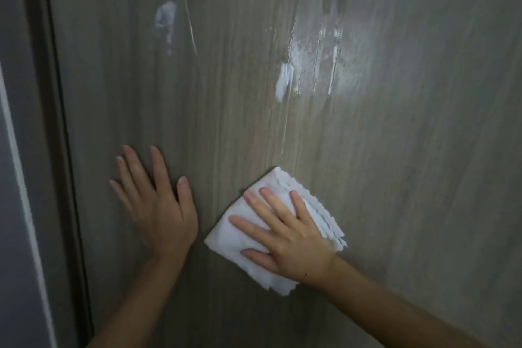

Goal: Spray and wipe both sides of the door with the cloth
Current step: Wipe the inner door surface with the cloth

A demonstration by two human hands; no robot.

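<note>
We face a grey-brown wood-grain door (367,178) in dim light, its surface glossy and streaked. White foam blobs (283,82) cling above our hands, with thin wet runs trailing down from them. Along the left runs the dark door frame (53,121), then a grey wall (14,206) beside it. Our left hand (154,203) lies flat on the door, fingers straight and spread. Our right hand (285,240) presses the folded white cloth (226,237) against the door with straight fingers, just beside the left hand.
</note>
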